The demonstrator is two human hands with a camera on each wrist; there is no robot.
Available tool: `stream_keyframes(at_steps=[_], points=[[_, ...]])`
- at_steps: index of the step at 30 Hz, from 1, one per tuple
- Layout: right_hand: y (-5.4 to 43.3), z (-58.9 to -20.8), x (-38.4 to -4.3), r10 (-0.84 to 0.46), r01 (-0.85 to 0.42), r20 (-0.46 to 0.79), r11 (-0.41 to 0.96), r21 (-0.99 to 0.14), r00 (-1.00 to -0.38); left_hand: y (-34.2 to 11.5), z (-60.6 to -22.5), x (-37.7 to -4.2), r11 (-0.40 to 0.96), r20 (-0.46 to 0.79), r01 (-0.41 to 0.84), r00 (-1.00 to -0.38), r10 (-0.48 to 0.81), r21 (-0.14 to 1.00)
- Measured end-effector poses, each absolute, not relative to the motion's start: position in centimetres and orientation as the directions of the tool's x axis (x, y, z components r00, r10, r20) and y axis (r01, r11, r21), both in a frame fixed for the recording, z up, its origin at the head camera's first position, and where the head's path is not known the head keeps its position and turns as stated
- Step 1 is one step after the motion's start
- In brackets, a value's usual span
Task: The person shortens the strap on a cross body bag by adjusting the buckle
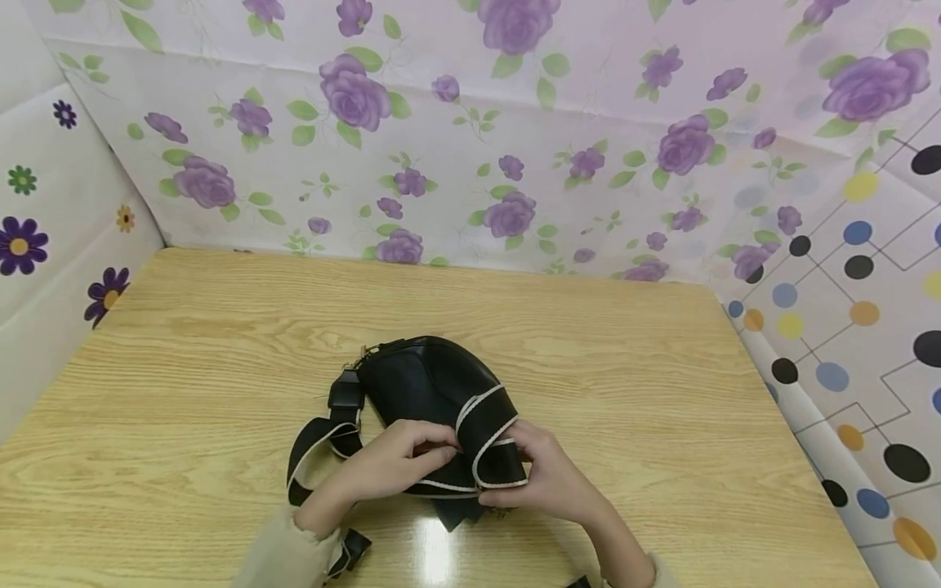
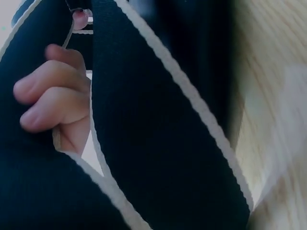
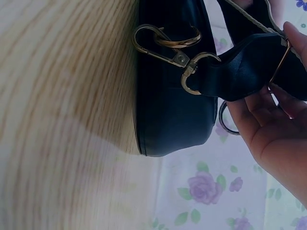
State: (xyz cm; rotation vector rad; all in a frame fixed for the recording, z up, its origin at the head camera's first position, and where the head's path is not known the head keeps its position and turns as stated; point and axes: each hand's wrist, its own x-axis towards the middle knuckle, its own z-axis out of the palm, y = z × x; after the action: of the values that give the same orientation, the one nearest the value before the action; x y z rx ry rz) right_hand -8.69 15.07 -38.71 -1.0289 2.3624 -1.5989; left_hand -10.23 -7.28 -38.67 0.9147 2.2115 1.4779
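A black shoulder bag [image 1: 415, 376] lies on the wooden table in the head view. Its wide black strap [image 1: 491, 420], edged in white, loops over the near right part of it. My left hand [image 1: 390, 464] pinches the strap from the left, thumb and fingertips close together. From the right, my right hand [image 1: 550, 478] grips the folded strap, with some fingers hidden behind it. Close up in the right wrist view, a gold snap hook [image 3: 158, 48] joins the strap end to the bag's ring. The strap's gold slider [image 3: 280, 62] sits beside the fingers there.
The wood-grain table [image 1: 625, 367] stretches around the bag. Another strap loop [image 1: 305, 453] hangs off the bag's left side, and a black strap piece [image 1: 356, 549] lies by the left sleeve. Floral sheeting [image 1: 441, 147] stands behind, with dotted sheeting [image 1: 831, 376] on the right.
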Motion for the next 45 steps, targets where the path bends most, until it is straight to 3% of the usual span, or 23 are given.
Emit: stream_keyframes(at_steps=[16, 26, 45], points=[[14.6, -36.4, -8.2, -0.613, -0.499, 0.286, 0.207, -0.841, -0.736, -7.9, -38.4, -10.2, 0.220, 0.064, 0.288, -0.727, 0.684, 0.932], [15.5, -39.2, -8.9, -0.617, -0.454, 0.245, 0.207, -0.867, -0.748, -9.1, -37.9, -10.5, 0.207, 0.083, 0.331, -0.685, 0.724, 0.920], [16.3, -39.4, -8.9, -0.589, -0.472, 0.268, 0.223, -0.853, -0.762, -12.3, -38.2, -10.7, 0.233, 0.105, 0.373, -0.697, 0.709, 0.898]])
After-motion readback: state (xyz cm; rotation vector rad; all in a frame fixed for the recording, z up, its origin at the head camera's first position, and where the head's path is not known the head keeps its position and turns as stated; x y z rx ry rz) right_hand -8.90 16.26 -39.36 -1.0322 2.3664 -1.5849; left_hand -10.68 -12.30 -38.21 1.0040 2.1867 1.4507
